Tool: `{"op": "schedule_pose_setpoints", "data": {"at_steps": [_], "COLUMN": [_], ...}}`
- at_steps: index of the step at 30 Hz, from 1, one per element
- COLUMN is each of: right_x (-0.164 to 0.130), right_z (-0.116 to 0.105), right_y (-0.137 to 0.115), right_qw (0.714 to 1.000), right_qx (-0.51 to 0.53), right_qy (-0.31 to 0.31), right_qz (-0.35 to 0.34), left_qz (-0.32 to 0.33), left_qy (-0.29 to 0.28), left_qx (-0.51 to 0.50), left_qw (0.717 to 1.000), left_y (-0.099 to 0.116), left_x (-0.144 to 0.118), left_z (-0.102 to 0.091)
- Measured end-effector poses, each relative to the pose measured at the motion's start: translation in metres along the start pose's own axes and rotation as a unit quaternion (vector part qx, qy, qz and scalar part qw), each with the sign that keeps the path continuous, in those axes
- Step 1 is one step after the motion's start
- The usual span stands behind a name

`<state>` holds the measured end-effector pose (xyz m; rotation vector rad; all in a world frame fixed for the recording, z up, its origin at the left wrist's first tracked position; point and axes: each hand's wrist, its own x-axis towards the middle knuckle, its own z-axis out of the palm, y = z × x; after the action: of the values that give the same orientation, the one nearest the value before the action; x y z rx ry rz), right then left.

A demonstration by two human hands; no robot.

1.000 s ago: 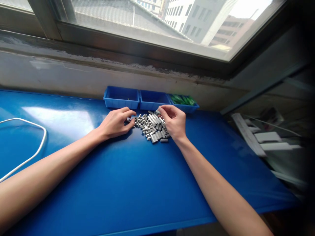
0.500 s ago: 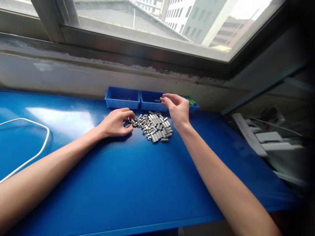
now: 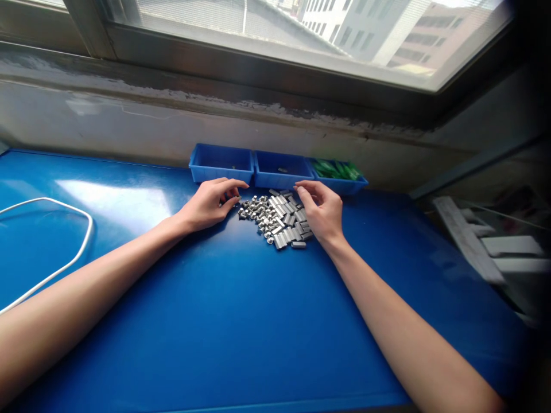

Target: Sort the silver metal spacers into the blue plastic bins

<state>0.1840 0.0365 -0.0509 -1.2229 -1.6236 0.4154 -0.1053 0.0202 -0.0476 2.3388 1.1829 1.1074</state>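
Note:
My left hand [image 3: 214, 201] is at the left side of a metal pile, thumb and fingers curled together. A small metal nut seems to show at its thumb tip, partly hidden by the fingers. Short nuts [image 3: 259, 212] make up the left half of the pile. Longer hexagonal metal standoffs [image 3: 287, 235] lie close together in the right half. Over the upper right of the pile hovers my right hand [image 3: 322, 209], its thumb and forefinger slightly apart, with nothing visible in them.
Three blue bins stand in a row along the wall: a left bin [image 3: 221, 174] with a tiny piece inside, a middle bin [image 3: 282, 180] with a metal piece, and a right bin [image 3: 357, 186] with green items. A white cable [image 3: 81, 246] curves across the blue table [image 3: 241, 332].
My right hand has come down from the middle bin to the pile's right edge. My left hand has risen slightly off the pile's left edge. The camera view has shifted a little.

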Motion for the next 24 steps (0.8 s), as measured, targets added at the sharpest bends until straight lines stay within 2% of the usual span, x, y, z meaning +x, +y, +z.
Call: {"op": "schedule_pose_setpoints", "data": {"at_steps": [4, 9, 13, 15, 19, 24], "right_x": [-0.002, -0.004, -0.004, -0.003, -0.002, -0.002], "right_z": [0.0, 0.0, 0.001, 0.002, 0.002, 0.003], "right_y": [-0.007, -0.013, -0.013, -0.012, -0.012, -0.013], "right_qw": [1.0, 0.995, 0.992, 0.992, 0.992, 0.993], "right_qx": [-0.02, -0.064, -0.081, -0.077, -0.078, -0.078], "right_qy": [-0.003, -0.028, -0.046, -0.05, -0.049, -0.052], "right_qz": [-0.017, -0.068, -0.082, -0.088, -0.084, -0.077], "left_qz": [-0.006, 0.006, -0.037, -0.058, -0.101, -0.12], "left_qy": [0.033, 0.015, 0.027, 0.067, 0.192, 0.217], "left_qx": [-0.039, -0.085, -0.152, -0.172, -0.193, -0.246], "left_qw": [0.999, 0.996, 0.987, 0.981, 0.957, 0.937], "left_y": [0.0, 0.002, 0.002, 0.001, -0.002, -0.012], "left_x": [0.001, 0.001, 0.004, 0.008, 0.021, 0.028], "left_z": [0.0, -0.001, -0.001, -0.002, -0.006, -0.007]}}
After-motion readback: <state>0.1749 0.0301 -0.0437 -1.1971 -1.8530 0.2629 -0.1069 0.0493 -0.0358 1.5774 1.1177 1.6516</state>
